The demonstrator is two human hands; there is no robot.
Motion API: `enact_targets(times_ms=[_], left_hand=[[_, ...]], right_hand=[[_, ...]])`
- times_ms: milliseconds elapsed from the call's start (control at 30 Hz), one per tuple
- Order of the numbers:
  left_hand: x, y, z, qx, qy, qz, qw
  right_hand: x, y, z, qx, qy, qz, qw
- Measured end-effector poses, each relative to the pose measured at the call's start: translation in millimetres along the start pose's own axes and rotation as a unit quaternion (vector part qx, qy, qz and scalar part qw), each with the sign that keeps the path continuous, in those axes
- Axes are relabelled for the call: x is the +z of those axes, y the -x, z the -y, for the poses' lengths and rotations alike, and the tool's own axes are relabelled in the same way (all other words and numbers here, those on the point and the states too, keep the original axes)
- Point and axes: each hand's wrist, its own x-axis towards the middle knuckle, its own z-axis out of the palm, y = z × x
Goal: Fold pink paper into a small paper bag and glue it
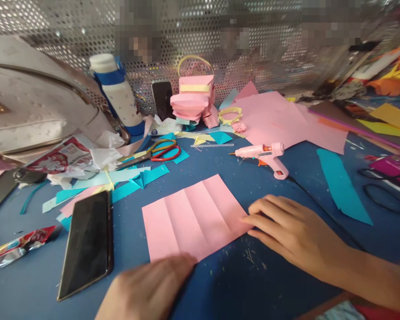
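Observation:
A pink paper sheet (193,215) with several parallel fold creases lies flat on the blue table (226,284). My right hand (293,233) lies flat with fingers stretched out, its fingertips resting on the sheet's right edge. My left hand (146,291) rests at the sheet's near left corner, fingers laid flat and blurred. Neither hand holds anything.
A black phone (86,242) lies left of the sheet, a snack wrapper (16,246) beyond it. A pink glue gun (265,155), scissors (160,151), paper scraps, a pink paper bag model (193,100), a bottle (118,93) and a white bag (30,102) stand behind. Black scissors (386,186) lie right.

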Motion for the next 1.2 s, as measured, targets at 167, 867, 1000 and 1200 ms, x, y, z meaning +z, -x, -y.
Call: enact_targets(times_ms=[167, 867, 1000, 1200], left_hand=[[-15.4, -18.4, 23.4, -0.107, 0.053, 0.059, 0.991], [-0.9, -12.3, 17.8, -0.004, -0.166, -0.037, 0.985], [2.1, -7.4, 5.7, 0.085, -0.168, -0.046, 0.981], [10.1, -14.5, -11.4, 0.165, -0.218, -0.028, 0.962]], right_hand=[[14.0, -19.4, -4.7, -0.026, -0.064, 0.05, 0.996], [26.4, -23.0, -4.9, -0.075, 0.052, 0.046, 0.995], [25.9, -21.1, -4.0, -0.062, 0.061, 0.053, 0.995], [14.8, -21.0, 12.2, -0.046, 0.078, 0.01, 0.996]])
